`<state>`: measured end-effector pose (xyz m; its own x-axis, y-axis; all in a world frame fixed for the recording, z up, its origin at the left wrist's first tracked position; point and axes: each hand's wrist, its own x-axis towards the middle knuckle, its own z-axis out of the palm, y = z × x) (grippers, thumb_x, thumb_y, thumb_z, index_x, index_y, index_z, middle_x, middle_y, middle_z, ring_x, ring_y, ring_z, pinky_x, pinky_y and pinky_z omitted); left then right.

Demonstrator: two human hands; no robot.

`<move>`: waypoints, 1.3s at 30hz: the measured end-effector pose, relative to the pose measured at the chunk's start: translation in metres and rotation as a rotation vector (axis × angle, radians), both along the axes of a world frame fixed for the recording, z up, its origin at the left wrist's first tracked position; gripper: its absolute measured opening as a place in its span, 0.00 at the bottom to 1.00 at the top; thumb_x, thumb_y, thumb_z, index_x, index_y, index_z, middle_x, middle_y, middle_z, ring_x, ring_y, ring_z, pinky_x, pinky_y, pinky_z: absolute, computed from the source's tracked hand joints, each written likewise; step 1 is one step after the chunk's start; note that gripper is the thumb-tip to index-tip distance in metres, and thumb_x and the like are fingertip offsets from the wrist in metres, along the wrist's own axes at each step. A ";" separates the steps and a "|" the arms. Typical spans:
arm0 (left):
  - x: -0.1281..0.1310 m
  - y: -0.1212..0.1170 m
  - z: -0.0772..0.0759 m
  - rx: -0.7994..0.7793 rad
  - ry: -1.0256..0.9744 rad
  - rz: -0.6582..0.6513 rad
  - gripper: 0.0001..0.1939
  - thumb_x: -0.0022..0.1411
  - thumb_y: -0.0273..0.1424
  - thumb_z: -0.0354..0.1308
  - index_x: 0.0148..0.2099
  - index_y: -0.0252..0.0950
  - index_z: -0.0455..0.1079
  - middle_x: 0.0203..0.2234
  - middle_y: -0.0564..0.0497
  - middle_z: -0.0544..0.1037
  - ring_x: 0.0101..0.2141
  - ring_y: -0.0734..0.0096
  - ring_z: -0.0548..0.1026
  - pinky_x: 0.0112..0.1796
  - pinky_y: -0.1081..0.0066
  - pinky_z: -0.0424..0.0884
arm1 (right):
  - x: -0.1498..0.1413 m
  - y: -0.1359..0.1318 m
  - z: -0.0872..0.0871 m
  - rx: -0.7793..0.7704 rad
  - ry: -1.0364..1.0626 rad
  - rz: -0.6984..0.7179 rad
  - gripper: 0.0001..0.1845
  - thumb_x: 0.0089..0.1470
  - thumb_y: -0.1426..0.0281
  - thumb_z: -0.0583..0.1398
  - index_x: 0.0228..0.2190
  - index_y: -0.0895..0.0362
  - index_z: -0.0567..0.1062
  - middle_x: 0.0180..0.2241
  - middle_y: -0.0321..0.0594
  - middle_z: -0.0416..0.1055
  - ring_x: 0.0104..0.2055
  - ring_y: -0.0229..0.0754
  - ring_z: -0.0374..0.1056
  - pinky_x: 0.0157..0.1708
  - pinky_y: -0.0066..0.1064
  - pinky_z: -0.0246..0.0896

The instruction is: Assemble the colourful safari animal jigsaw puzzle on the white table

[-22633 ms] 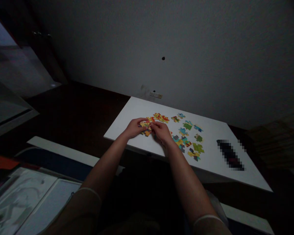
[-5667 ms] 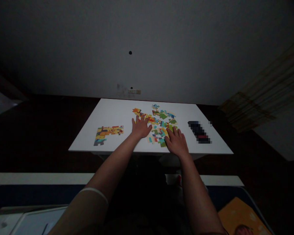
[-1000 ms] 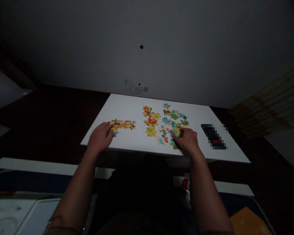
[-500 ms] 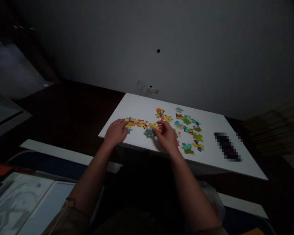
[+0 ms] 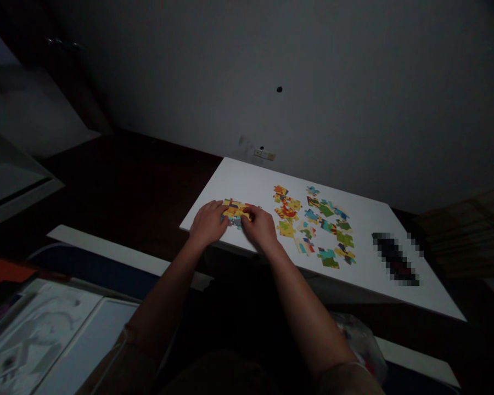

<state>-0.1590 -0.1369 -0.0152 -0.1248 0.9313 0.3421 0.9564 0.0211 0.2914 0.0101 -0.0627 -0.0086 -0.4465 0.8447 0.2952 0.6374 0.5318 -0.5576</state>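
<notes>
On the near left of the white table (image 5: 206, 195) lies a joined strip of yellow and orange jigsaw pieces (image 5: 234, 207). My left hand (image 5: 208, 224) rests flat at its left end, thumb against the lower edge. My right hand (image 5: 260, 226) is closed in a pinch on a grey-teal and yellow puzzle piece (image 5: 236, 221), which sits against the strip's lower edge. Whether the two are interlocked I cannot tell. The right fingers cover the strip's right end.
Loose puzzle pieces (image 5: 286, 229) lie spread over the middle of the table, several in yellow, green and blue. A dark pixelated object (image 5: 395, 259) is farther right. Behind the table stands a wall with a socket strip (image 5: 265, 154). An open white box (image 5: 45, 334) is at lower left.
My right hand has moved left with the puzzle piece, from right of the joined strip to its lower edge. My left hand stays at the strip's left end. The view has shifted slightly.
</notes>
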 end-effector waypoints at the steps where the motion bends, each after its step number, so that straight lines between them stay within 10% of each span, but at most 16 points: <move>1: 0.000 0.000 0.000 0.002 0.000 -0.001 0.19 0.66 0.34 0.47 0.57 0.39 0.67 0.57 0.46 0.67 0.57 0.60 0.63 0.58 0.58 0.57 | -0.001 -0.001 -0.002 0.025 -0.020 -0.004 0.14 0.55 0.68 0.57 0.43 0.54 0.75 0.41 0.42 0.75 0.41 0.45 0.68 0.43 0.35 0.59; 39: 0.002 -0.001 0.006 -0.106 0.043 -0.024 0.22 0.66 0.35 0.47 0.60 0.50 0.65 0.60 0.51 0.64 0.60 0.57 0.59 0.59 0.53 0.53 | -0.003 -0.022 -0.002 0.070 -0.029 -0.045 0.14 0.59 0.70 0.53 0.41 0.55 0.78 0.41 0.47 0.66 0.47 0.48 0.60 0.51 0.39 0.53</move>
